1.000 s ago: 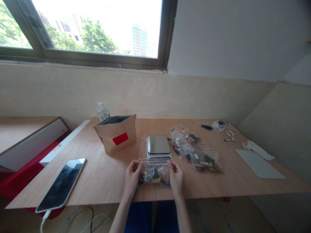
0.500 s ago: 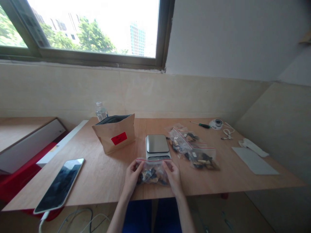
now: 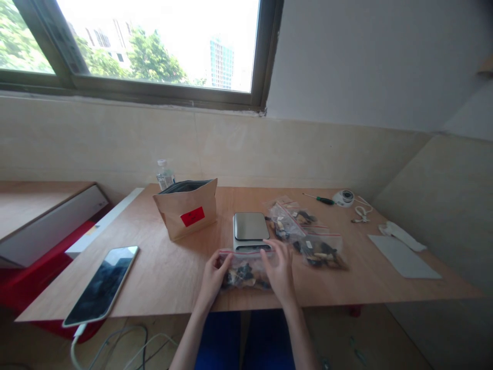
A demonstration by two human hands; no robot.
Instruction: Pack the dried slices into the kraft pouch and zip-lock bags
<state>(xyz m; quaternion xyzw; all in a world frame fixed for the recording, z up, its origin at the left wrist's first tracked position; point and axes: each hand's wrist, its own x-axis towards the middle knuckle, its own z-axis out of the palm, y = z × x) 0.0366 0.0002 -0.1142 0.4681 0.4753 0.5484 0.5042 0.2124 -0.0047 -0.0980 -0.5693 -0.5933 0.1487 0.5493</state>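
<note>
While lying flat at the table's (image 3: 162,277) near edge just before the scale (image 3: 250,229), clear zip bag (image 3: 244,270) pinched at its left end by left hand (image 3: 213,278), pressed under open right hand (image 3: 280,271); best sealed sliding fingertips firmly along the strip

— What does the person wear on the arms?
— Nothing that shows: both forearms are bare to the lower edge of the view, with no sleeve or cuff.
— Anything on the left hand (image 3: 213,277) or the right hand (image 3: 280,271)?
— No gloves; rings are too small to tell.
— And below?
— Deep blue cloth covers the legs (image 3: 246,339) under the table edge.
</note>
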